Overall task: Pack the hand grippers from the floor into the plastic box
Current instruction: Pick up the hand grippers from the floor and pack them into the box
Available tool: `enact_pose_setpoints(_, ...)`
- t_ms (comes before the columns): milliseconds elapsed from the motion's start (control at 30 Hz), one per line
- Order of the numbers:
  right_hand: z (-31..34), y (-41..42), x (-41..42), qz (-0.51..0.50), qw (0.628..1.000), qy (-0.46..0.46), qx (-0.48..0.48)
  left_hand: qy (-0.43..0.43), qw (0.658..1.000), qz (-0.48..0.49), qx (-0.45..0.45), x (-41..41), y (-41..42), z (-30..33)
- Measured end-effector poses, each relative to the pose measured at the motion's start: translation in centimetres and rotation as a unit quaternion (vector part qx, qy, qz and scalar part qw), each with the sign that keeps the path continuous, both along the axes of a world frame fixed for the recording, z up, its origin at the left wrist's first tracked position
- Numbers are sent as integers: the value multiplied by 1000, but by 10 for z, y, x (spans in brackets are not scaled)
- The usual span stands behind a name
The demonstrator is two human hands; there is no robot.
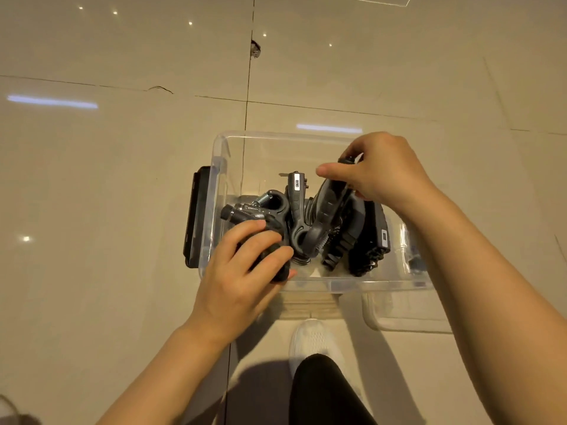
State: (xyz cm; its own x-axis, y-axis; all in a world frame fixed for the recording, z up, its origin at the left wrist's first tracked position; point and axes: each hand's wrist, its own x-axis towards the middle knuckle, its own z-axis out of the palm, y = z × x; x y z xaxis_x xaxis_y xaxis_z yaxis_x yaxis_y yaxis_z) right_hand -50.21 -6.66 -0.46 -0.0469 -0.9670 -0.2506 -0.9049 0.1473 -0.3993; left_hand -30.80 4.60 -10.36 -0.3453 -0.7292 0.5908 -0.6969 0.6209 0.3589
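1. Clear plastic box (277, 139): I see it standing on the beige tiled floor (122, 148), open at the top, directly ahead of my two hands.
2. Hand grippers, stock in box: I count several black ones packed against each other across the bottom, from the middle to the right wall. An upright gripper with a small white label (297, 194) stands near the middle; a dark row (368, 240) lies at the right.
3. Left hand (242, 271): reaches over the near left rim. Its fingers are curled round the handles of a black hand gripper with a steel spring (245, 214), whose knob end points to the left wall.
4. Right hand (380, 170): over the right half of the box. Thumb and fingers pinch the top of a grey-black hand gripper (326, 210), which stands tilted among the others, its looped end down.
5. Flat black item (196, 216): lies on the floor touching the outside of the left wall; I cannot tell what it is.
6. Clear lid (408, 317): on the floor just beside the near right corner.
7. White shoe (313, 338) and black trouser leg (325, 391): near the front wall, below the box.
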Motion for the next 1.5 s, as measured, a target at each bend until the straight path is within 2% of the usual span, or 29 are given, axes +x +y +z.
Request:
enact_pose_setpoints(200, -45, -31, 25, 17, 991, 135, -13, 1, 998, 55, 16, -6, -2, 0)
enact_pose_setpoints(267, -59, -32, 33, 39, 987, 154, -25, 3, 997, 68, 24, -8, -2, -1)
enact_pose_setpoints(467, -85, -23, 36, 42, 992, 119, -29, -3, 996, 86, 36, -10, -2, -2)
enact_pose_setpoints(633, -100, -2, 33, 70, 991, 90, -75, 0, 993, 109, 42, -11, -2, -2)
enact_pose_setpoints(900, -103, -2, 28, 116, 981, 120, -96, 7, 991, 116, 63, -11, 0, 0)
enact_pose_setpoints(1100, -97, 26, 13, 71, 986, -1, -150, 81, 987, 117, 72, -17, -11, 14)
enact_pose_setpoints(1200, -91, 40, 2, 43, 989, -27, -136, 71, 989, 113, 61, -22, -26, 17)
enact_pose_setpoints(1300, -84, 53, -8, 34, 992, -25, -121, 16, 985, 117, 122, -24, -38, 8)
enact_pose_setpoints(1433, -83, 80, -20, 22, 993, -15, -114, -33, 962, 130, 237, -24, -33, 7)
enact_pose_setpoints(1500, -89, 88, -20, 24, 991, 10, -128, -52, 959, 118, 254, -24, -31, 8)
